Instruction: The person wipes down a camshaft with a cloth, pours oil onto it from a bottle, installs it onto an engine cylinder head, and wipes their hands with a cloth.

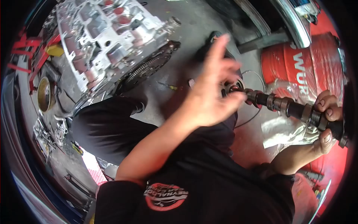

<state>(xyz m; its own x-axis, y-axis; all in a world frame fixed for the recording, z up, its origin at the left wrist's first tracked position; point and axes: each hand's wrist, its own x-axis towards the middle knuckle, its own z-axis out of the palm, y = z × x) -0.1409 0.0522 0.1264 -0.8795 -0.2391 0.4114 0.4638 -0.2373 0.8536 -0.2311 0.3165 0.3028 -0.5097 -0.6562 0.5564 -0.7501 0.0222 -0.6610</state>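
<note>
My right hand (325, 121) grips a dark metal camshaft (278, 103) near its far right end, thumb below and fingertips above. The shaft slants up to the left, and its left end has a round part (233, 89) partly behind my left hand. My left hand (214, 91) is blurred, its fingers spread and raised, with the thumb close to that left end. Whether the thumb touches the shaft cannot be made out. Nothing shows between the fingers.
A silver engine block (108, 44) with a toothed wheel (149, 67) stands upper left. A red drum (302, 67) wrapped in plastic is at right, with a whitish cloth (283, 130) below. A round pan (45, 94) and loose metal parts lie at left.
</note>
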